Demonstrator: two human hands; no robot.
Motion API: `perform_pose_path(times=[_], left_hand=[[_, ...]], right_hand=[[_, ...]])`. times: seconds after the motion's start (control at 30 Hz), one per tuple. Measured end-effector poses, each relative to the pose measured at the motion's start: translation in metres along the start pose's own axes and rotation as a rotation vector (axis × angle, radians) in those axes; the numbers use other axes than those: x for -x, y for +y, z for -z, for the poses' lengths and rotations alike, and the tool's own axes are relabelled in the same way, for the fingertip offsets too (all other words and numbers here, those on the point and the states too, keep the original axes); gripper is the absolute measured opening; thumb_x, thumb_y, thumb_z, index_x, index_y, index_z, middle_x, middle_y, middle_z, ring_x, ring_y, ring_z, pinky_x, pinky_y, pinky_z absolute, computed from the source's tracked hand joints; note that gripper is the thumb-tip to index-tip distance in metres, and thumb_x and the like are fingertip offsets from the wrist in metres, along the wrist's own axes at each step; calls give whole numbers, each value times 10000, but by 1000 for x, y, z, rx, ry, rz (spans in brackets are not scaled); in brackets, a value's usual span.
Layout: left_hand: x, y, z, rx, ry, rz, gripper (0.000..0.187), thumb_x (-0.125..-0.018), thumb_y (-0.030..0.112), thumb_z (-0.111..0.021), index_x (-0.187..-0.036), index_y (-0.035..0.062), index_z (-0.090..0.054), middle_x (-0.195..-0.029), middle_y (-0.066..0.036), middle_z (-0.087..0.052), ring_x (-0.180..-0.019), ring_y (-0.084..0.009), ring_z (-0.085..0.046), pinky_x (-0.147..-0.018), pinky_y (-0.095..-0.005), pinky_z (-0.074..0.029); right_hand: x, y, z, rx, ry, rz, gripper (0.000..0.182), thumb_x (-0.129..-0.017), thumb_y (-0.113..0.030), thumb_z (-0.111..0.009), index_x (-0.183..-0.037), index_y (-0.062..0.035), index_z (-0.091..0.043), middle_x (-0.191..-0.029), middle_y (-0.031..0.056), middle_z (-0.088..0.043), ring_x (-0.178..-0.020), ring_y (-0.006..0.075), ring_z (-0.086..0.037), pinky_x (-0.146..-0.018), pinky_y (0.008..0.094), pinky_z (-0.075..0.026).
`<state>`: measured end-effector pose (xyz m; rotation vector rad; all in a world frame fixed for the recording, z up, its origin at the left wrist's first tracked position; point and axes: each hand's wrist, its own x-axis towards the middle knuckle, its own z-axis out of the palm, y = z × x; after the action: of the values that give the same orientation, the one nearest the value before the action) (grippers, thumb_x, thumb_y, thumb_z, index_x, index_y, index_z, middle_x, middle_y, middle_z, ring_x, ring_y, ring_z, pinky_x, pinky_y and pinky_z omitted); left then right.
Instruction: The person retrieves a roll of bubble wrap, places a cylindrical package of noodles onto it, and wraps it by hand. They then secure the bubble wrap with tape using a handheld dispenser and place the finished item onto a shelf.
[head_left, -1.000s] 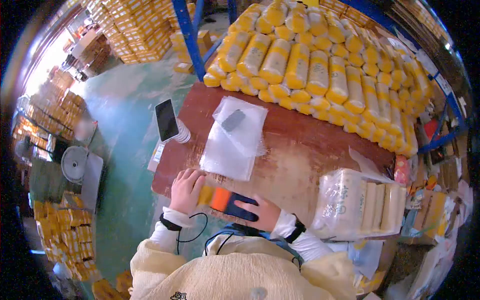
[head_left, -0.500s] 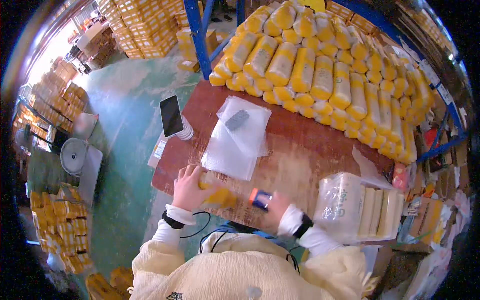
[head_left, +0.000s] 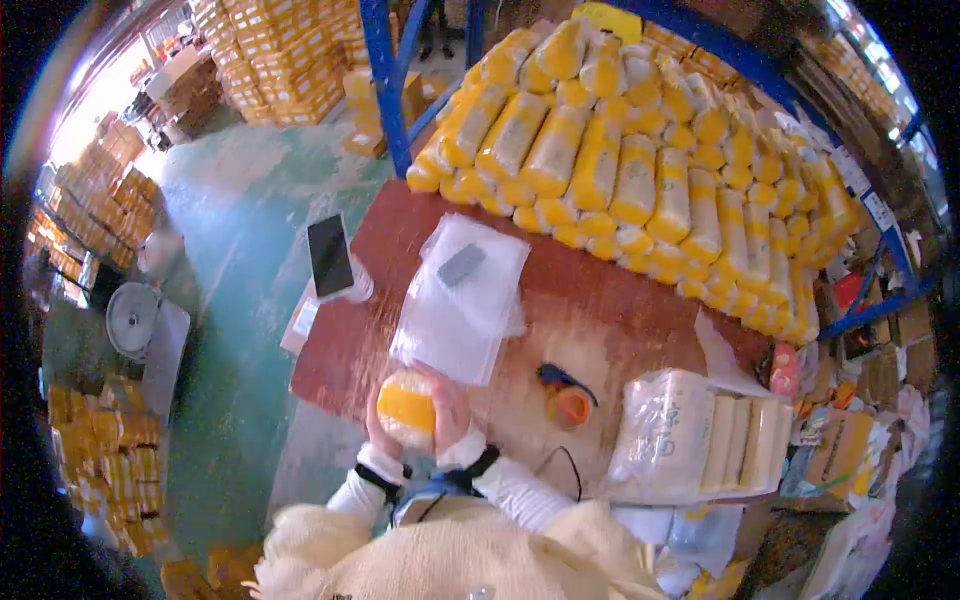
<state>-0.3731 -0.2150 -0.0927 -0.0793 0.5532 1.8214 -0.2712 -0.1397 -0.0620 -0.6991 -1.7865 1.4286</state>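
Observation:
Near the table's front edge, a rounded white bundle banded with yellow tape (head_left: 406, 408) is held upright between both hands. My left hand (head_left: 381, 428) is closed around its left side. Against its right side my right hand (head_left: 453, 410) is wrapped, the thumb side near the top. Just beyond the hands lie white translucent wrapping sheets (head_left: 440, 330), with a small grey piece (head_left: 462, 265) on top. To the right, a tape dispenser with an orange roll (head_left: 568, 405) rests on the tabletop, touched by neither hand.
Yellow-taped rolls (head_left: 635, 180) are piled high along the table's far side. A plastic-wrapped pack of cream blocks (head_left: 690, 430) sits at the right. A phone (head_left: 330, 257) stands at the left table edge (head_left: 325, 365). A blue rack post (head_left: 385, 90) rises behind.
My right hand has let go of the tape dispenser, now on the table, and moved left onto the yellow-taped bundle. The bundle has come closer and stands up between both hands.

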Motion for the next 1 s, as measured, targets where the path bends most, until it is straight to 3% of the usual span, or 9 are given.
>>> perform_pose_path(times=[0.03, 0.13, 0.2, 0.33, 0.43, 0.53, 0.6, 0.8, 1.0], left_hand=[[1, -6, 4, 80, 11, 33, 459, -909, 365, -328, -1235, 62, -442, -1204, -111, -508, -1088, -220, -490, -942, -361, -375], [2, -20, 16, 59, 26, 145, 471, -906, 378, -331, -1250, 69, -419, -1205, -111, -504, -1085, -222, -492, -941, -366, -379], [0, -25, 21, -137, 26, 218, 479, -903, 386, -334, -1260, 73, -404, -1206, -111, -502, -1083, -223, -493, -941, -370, -381], [22, -15, 26, -517, 1, 332, 499, -899, 403, -338, -1280, 82, -373, -1208, -111, -497, -1080, -226, -495, -940, -378, -385], [20, -13, 7, 30, -86, 512, 455, -889, 336, -414, -1274, 99, -363, -1213, -103, -476, -1061, -229, -504, -918, -399, -410], [45, 0, -162, -66, -101, 686, 182, -855, 47, -508, -1000, -26, -592, -965, -108, -615, -925, -200, -575, -827, -303, -453], [16, -12, -106, -182, -26, 664, 342, -869, 173, -486, -1186, 64, -419, -1121, -107, -520, -1006, -231, -531, -873, -369, -438], [2, -107, -153, -878, -425, 205, 781, -804, 31, -560, -1392, 115, -52, -1275, -136, -354, -1105, -244, -441, -902, -352, -417], [45, -204, -242, -1270, -1221, -260, 713, -791, 84, -581, -1365, -4, -167, -1416, -183, -199, -1329, -264, -132, -1071, -387, -118]], right_hand=[[9, 26, -4, 83, 46, -1, 447, -924, -365, -330, -1152, -15, -489, -1067, 129, -586, -1015, 263, -542, -938, 367, -385], [26, 63, -13, -1152, 123, -911, 464, -910, -430, -330, -1105, -57, -526, -1057, 106, -591, -947, 230, -573, -869, 387, -445], [12, 40, -3, -1253, 104, -1045, 476, -903, -441, -339, -1037, -46, -568, -995, 92, -611, -881, 209, -588, -829, 368, -463], [35, 67, -12, -931, 221, -868, 365, -881, -367, -408, -905, -58, -600, -893, 73, -615, -814, 180, -575, -764, 330, -467], [50, 65, -3, -743, 128, -495, 354, -897, -320, -409, -859, -30, -608, -879, 81, -625, -816, 161, -570, -741, 304, -464], [59, 23, 30, -305, 24, -370, 343, -865, -248, -508, -1122, -21, -516, -1124, 99, -534, -1040, 204, -502, -889, 298, -405], [66, -21, 56, 28, 42, -140, 635, -823, -223, -589, -1337, -19, -276, -1340, 97, -338, -1226, 204, -345, -999, 315, -310], [120, -63, 129, -619, 304, -317, 812, -721, -188, -693, -1358, -65, -205, -1327, 81, -358, -1187, 217, -393, -986, 355, -345], [169, -111, 264, -1022, 643, -233, 662, -735, -95, -660, -1310, -86, -331, -1241, 97, -469, -1100, 219, -485, -939, 360, -401]])
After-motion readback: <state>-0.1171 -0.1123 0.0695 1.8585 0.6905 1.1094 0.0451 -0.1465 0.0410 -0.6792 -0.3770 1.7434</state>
